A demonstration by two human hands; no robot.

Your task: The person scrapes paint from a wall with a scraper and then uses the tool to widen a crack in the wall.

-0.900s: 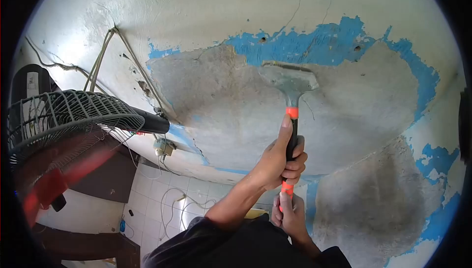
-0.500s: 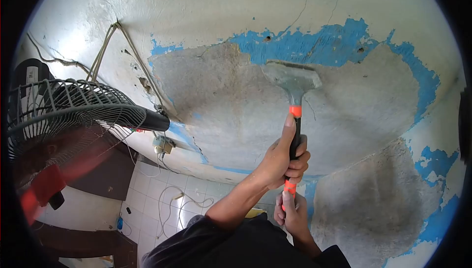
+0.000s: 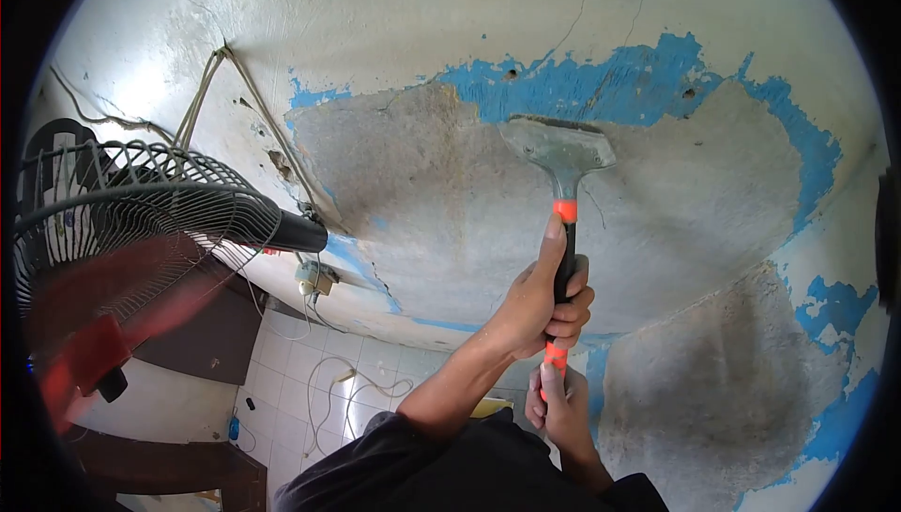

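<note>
A long-handled scraper [image 3: 563, 151] with a wide grey head and a black and orange handle is held upright in front of the wall. Its blade edge lies along the lower border of the blue paint patch [image 3: 582, 85], over bare grey plaster [image 3: 394, 165]. My left hand [image 3: 549, 310] is wrapped round the black middle of the handle, thumb pointing up along it. Lower down, my right hand [image 3: 560, 404] grips the orange end of the same handle.
A fan with a wire cage [image 3: 141, 193] and red blades stands at the left. Cables [image 3: 267, 122] hang on the wall above a socket [image 3: 314, 277]. A white cord [image 3: 352, 376] lies on the tiled floor [image 3: 282, 362], near dark furniture [image 3: 178, 456].
The fan, floor and furniture appear shifted very slightly in view. Both hands and the scraper are almost exactly where they were.
</note>
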